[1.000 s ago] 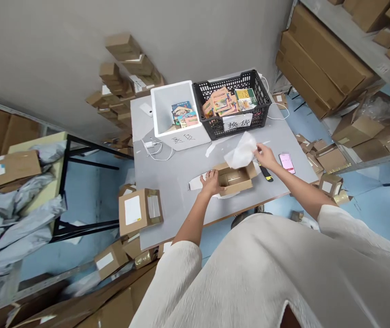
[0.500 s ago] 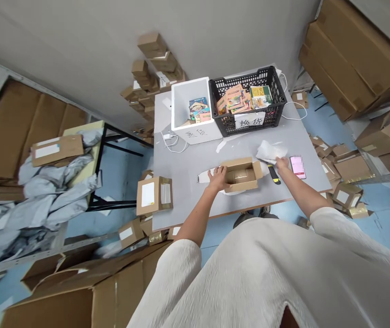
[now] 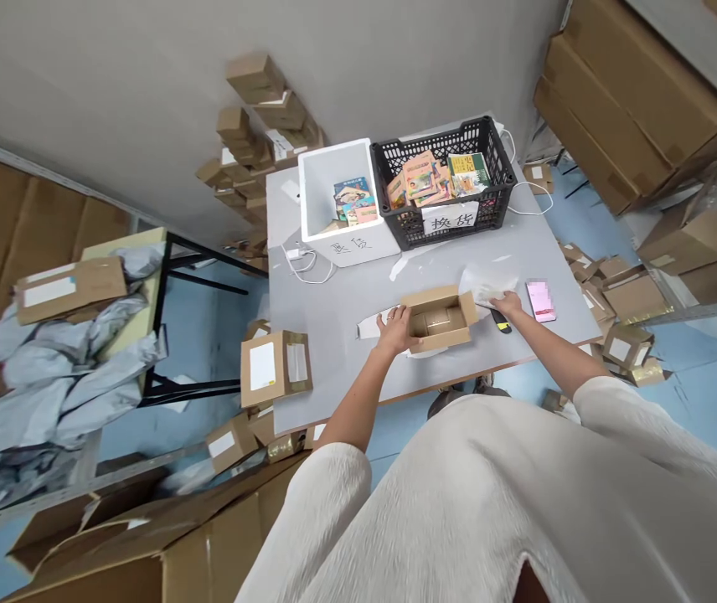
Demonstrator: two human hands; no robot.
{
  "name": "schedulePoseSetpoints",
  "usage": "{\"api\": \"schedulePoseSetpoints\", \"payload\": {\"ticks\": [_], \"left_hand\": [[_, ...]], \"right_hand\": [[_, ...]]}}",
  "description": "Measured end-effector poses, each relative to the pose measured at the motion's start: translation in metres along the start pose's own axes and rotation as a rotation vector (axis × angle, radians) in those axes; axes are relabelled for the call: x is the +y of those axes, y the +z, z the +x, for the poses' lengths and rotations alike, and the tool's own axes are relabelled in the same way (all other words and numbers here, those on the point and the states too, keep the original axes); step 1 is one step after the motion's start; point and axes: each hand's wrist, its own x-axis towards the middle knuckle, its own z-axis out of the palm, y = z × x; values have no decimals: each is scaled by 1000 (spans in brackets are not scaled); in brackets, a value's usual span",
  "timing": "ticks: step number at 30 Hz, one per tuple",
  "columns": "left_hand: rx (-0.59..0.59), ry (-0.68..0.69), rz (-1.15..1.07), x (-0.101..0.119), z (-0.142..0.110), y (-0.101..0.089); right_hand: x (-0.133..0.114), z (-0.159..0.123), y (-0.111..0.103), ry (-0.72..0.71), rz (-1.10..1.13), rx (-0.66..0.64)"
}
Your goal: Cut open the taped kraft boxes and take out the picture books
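A small cardboard box (image 3: 437,341) lies open on the grey table, its open side facing up and its brown inside showing. My left hand (image 3: 396,329) grips the left end of this box, fingers curled over the edge. To the right of the box, my right hand (image 3: 507,305) pinches the near edge of a crumpled white wrapping sheet (image 3: 487,276), low over the tabletop. Just below that hand is a black and yellow box cutter (image 3: 502,323), partly covered by the hand and sheet. White paper (image 3: 369,327) sticks out to the left of the box.
Behind stand a white foam bin (image 3: 349,249) and a black plastic crate (image 3: 405,235), both with books inside. A phone (image 3: 541,300) lies at the right. A taped carton (image 3: 275,368) sits on the table's left edge. Cartons and grey parcels surround the table (image 3: 333,368).
My right hand has carried the white sheet from above the box to the right and lowered it toward the table. My left hand stays on the box. The camera view has shifted.
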Motion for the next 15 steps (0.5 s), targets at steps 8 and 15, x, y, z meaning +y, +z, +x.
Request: {"api": "schedulePoseSetpoints", "payload": {"ticks": [8,15], "left_hand": [[6,50,20,-3,-2,3],[36,88,0,-4,-7,8]], "right_hand": [[-22,-57,-9,-689,-94,9],[-44,-103,-3,-1113,-669,-257]]}}
